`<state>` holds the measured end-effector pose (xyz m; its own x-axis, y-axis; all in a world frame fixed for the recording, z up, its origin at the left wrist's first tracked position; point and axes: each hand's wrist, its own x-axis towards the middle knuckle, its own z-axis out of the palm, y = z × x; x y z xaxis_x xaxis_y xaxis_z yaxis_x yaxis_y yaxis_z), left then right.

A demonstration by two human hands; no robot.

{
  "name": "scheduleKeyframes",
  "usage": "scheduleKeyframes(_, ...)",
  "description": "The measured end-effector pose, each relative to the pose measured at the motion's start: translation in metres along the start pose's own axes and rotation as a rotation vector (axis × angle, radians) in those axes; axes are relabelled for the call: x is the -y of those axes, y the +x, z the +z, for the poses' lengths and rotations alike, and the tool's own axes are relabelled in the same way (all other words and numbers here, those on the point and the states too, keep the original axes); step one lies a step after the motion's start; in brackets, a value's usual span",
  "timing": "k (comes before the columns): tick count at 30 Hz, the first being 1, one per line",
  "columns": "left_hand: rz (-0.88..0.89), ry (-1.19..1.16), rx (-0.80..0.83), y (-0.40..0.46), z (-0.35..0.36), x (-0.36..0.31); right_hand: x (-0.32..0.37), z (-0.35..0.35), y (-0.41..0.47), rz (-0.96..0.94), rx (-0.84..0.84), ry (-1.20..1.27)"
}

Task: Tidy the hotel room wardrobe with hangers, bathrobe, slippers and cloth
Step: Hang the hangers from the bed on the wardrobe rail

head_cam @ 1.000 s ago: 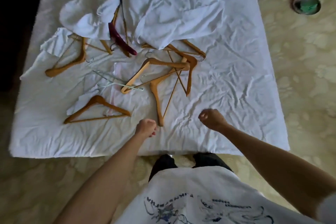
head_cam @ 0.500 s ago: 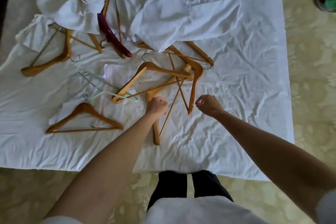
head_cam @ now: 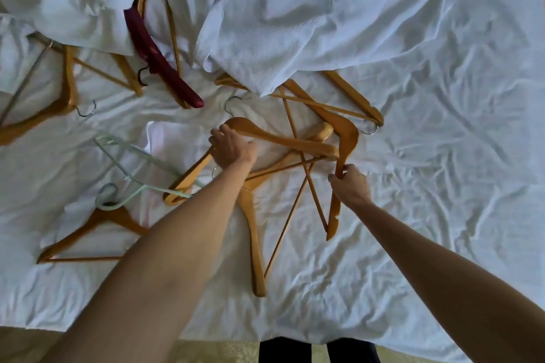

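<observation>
bed sheet [head_cam: 442, 186] carries it all | bathrobe [head_cam: 295, 23] heaped at far side | tangled wooden hangers [head_cam: 253, 244] mid-sheet | I judge step: gathering hangers | left hand [head_cam: 233, 150] fingers curled over top hanger [head_cam: 280, 138] | right hand [head_cam: 349, 183] pinching bent hanger [head_cam: 348, 132] | next: lift apart without snagging hooks
</observation>
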<state>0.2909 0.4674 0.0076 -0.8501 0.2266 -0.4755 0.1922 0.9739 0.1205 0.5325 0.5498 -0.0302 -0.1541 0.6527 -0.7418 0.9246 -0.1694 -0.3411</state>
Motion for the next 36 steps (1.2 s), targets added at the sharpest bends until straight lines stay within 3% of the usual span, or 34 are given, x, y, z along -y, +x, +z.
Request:
scheduleKeyframes(5,-0.099,0.140,0.075,0.049,0.006,0.042,-0.008,0.018,0.017,-0.031,-0.008,0.096)
scheduleKeyframes(10,-0.051,-0.097,0.172,0.060,0.006,0.073,-0.010,0.027,0.018,0.024,0.027,0.404)
scheduleKeyframes(13,0.009,-0.171,0.160,0.043,-0.012,0.079,-0.012,0.018,0.003,0.110,0.057,0.601)
scheduleKeyframes(19,0.088,-0.274,0.216,-0.035,-0.069,0.090,-0.029,-0.016,-0.077,0.163,0.004,0.638)
scheduleKeyframes(23,0.090,-0.470,0.239,-0.110,-0.117,0.084,-0.026,-0.055,-0.159,0.029,-0.061,0.630)
scheduleKeyframes(28,0.075,-0.727,0.307,-0.195,-0.171,0.072,-0.005,-0.107,-0.240,-0.298,0.027,0.554)
scheduleKeyframes(36,-0.017,-1.139,0.173,-0.302,-0.202,0.079,0.021,-0.160,-0.329,-0.660,0.147,0.470)
